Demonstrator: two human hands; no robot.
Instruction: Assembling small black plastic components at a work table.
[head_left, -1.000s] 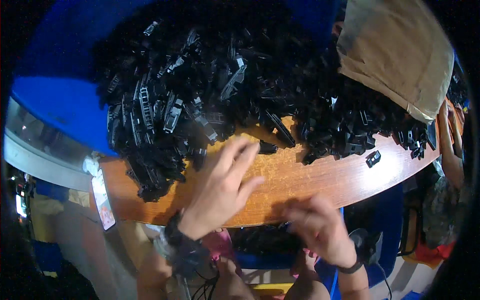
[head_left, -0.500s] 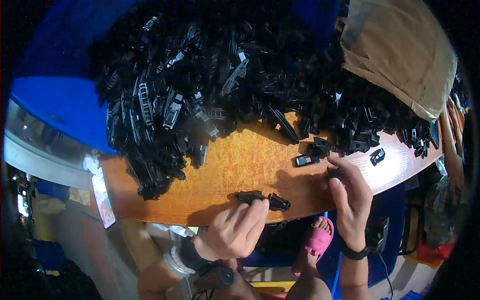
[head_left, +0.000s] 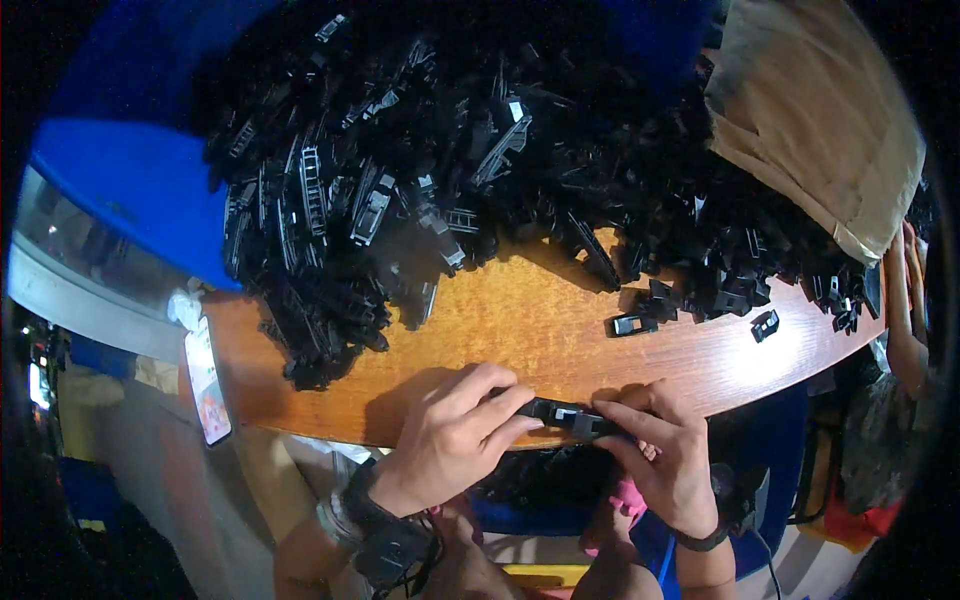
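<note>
Between my hands, just over the near edge of the wooden table (head_left: 470,350), is a black plastic part (head_left: 568,416) with a small pale patch on top. My left hand (head_left: 462,425) pinches its left end between thumb and fingers. At its right end, my right hand (head_left: 660,445) closes thumb and forefinger on it. Whether it is one piece or two joined pieces I cannot tell. Beyond my hands lies a big heap of black plastic parts (head_left: 400,200), some long and ladder-like. A few short black parts (head_left: 632,325) rest apart, nearer the right hand.
A brown paper sheet (head_left: 815,130) covers the heap's far right. At the table's left edge lies a phone-like slab (head_left: 208,385) with a lit or printed face. Blue sheeting (head_left: 130,190) is at the left. Another person's arm (head_left: 905,310) shows at the right edge.
My right hand has moved left and down to the black part's right end. My left hand has raised the part from the tabletop, and both hands now hold it. The view has shifted slightly.
</note>
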